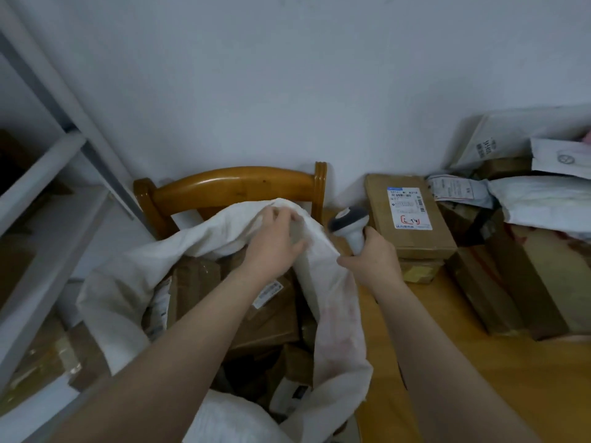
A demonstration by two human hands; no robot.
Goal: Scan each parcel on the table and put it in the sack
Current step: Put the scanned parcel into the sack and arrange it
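Several parcels [271, 318] already lie in the sack [335, 314], which gapes open just off the counter's [447, 378] left edge, against a chair [230, 183]. My left hand [278, 241] grips the sack's rim, holding the mouth up. My right hand [374, 260] is wrapped round the scanner [350, 225], near a labelled box [409, 219] at the far edge. That box and the heap [527, 199] toward the right edge are left, so I'd judge the job is roughly midway.
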